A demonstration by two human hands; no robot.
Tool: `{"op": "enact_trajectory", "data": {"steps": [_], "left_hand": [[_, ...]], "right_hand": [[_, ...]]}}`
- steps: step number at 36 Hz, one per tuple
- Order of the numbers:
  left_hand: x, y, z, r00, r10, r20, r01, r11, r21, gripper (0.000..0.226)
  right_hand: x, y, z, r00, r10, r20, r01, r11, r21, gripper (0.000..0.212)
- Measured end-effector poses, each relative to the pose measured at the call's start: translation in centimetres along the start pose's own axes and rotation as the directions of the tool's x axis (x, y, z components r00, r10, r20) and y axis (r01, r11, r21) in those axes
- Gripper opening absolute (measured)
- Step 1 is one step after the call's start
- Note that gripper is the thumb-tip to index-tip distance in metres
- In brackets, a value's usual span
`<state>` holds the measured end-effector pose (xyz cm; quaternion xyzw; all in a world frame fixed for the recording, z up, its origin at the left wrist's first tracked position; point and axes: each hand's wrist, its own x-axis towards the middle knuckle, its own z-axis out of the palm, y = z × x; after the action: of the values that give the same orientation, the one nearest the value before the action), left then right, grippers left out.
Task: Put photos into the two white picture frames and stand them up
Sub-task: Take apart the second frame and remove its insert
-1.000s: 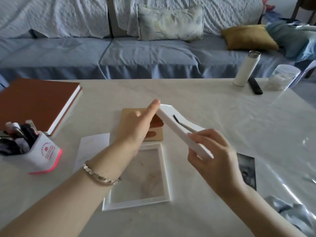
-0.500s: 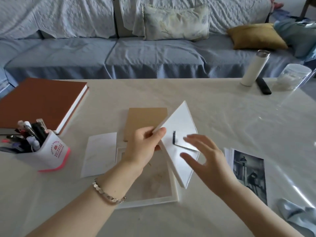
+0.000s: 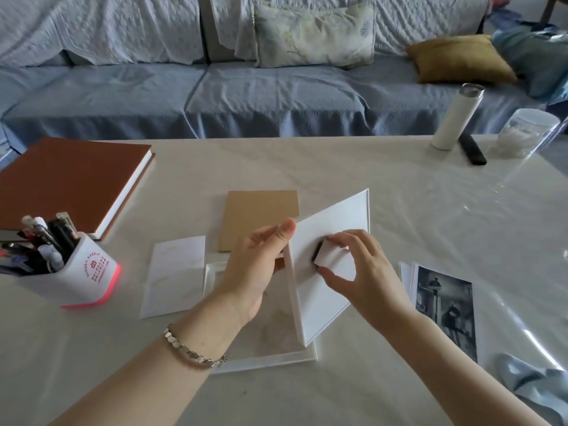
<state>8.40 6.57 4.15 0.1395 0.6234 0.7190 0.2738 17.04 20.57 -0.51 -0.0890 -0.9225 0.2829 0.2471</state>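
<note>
My left hand [image 3: 256,265] grips the left edge of a white picture frame [image 3: 333,219], held tilted on edge with its white back toward me. My right hand [image 3: 359,272] pinches the small stand flap [image 3: 327,256] on that back, between thumb and fingers. Under both lies the second white frame [image 3: 267,362], flat and open, showing the table through it. A brown backing board [image 3: 259,215] lies just beyond it. A black-and-white photo [image 3: 444,305] rests on a small stack at the right. A white sheet [image 3: 175,275] lies to the left.
A white pen holder [image 3: 83,273] with pens stands at the left, a brown book [image 3: 70,179] behind it. A white bottle [image 3: 455,118], a black remote [image 3: 471,149] and a clear jar [image 3: 527,132] sit at the far right. Blue cloth [image 3: 534,382] lies at the near right. A sofa runs behind the table.
The held frame turned from edge-on to back-facing me and came lower. My right hand let go of its edge and took hold of the stand flap.
</note>
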Motion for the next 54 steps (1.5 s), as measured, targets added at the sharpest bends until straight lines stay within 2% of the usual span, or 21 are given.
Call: {"op": "enact_trajectory", "data": {"steps": [4,10,14,18,21,24,25,29,33,35,38,42,46,47,51,54], "left_hand": [[0.0,-0.2,0.5,0.999,-0.004,-0.051,0.003,1.0,-0.018,0.031],[0.5,-0.3,0.7,0.998,0.049,-0.03,-0.049,0.999,-0.02,0.041],[0.5,-0.2,0.8,0.991,0.136,0.007,-0.136,0.989,0.065,0.067],[0.1,-0.5,0.8,0.984,0.175,-0.039,-0.17,0.979,0.112,0.083],[0.1,-0.8,0.7,0.982,0.173,-0.072,-0.163,0.979,0.123,0.068],[0.2,-1.4,0.4,0.986,0.118,-0.119,-0.109,0.99,0.087,0.094],[0.3,-1.6,0.2,0.985,0.117,-0.124,-0.106,0.99,0.088,0.095],[0.4,-2.1,0.1,0.981,0.16,-0.114,-0.142,0.979,0.146,0.092],[0.4,-2.2,-0.1,0.986,0.153,-0.069,-0.145,0.982,0.12,0.081],[0.3,-2.2,-0.1,0.99,0.133,-0.056,-0.128,0.988,0.084,0.069],[0.2,-2.0,0.2,0.994,0.1,-0.049,-0.101,0.995,-0.015,0.069],[0.2,-1.4,0.8,0.996,0.062,-0.059,-0.067,0.993,-0.1,0.053],[0.6,-1.3,1.5,0.997,0.07,-0.024,-0.072,0.993,-0.096,0.076],[0.6,-1.1,1.7,0.998,0.066,-0.012,-0.067,0.993,-0.092,0.075],[0.5,-0.7,2.2,1.0,0.004,-0.008,-0.005,0.994,-0.108,0.045],[0.7,-0.6,2.4,1.0,0.022,-0.022,-0.023,0.998,-0.066,0.041]], "right_hand": [[0.4,0.2,0.1,0.999,-0.028,-0.026,0.028,1.0,-0.013,0.041],[1.2,0.4,-0.3,1.0,0.022,0.012,-0.022,0.999,-0.035,0.042],[1.4,0.4,-0.4,0.998,0.054,0.034,-0.055,0.998,0.034,0.041],[0.8,0.5,0.1,0.996,0.089,0.01,-0.09,0.985,0.144,0.042],[0.6,0.6,0.5,0.995,0.099,0.003,-0.098,0.979,0.178,0.042],[0.5,0.7,0.8,0.996,0.094,-0.005,-0.092,0.981,0.173,0.043],[0.5,0.7,1.0,0.996,0.094,-0.006,-0.091,0.98,0.176,0.043],[0.6,0.9,1.4,0.997,0.075,-0.011,-0.072,0.977,0.199,0.042],[0.5,1.1,1.5,0.999,0.052,-0.011,-0.048,0.974,0.221,0.04],[0.6,1.1,1.4,0.999,0.041,-0.007,-0.038,0.973,0.229,0.041],[0.8,1.3,1.2,0.999,0.041,0.019,-0.044,0.967,0.251,0.044],[1.1,1.8,1.0,0.999,0.033,0.04,-0.043,0.961,0.272,0.044],[1.2,2.2,0.5,0.999,0.036,0.039,-0.045,0.957,0.287,0.039],[1.2,2.3,0.3,0.999,0.031,0.039,-0.041,0.957,0.289,0.038],[1.4,2.6,0.0,0.998,0.008,0.055,-0.023,0.958,0.284,0.038],[1.4,2.6,-0.2,0.999,0.002,0.049,-0.017,0.957,0.291,0.039]]}}
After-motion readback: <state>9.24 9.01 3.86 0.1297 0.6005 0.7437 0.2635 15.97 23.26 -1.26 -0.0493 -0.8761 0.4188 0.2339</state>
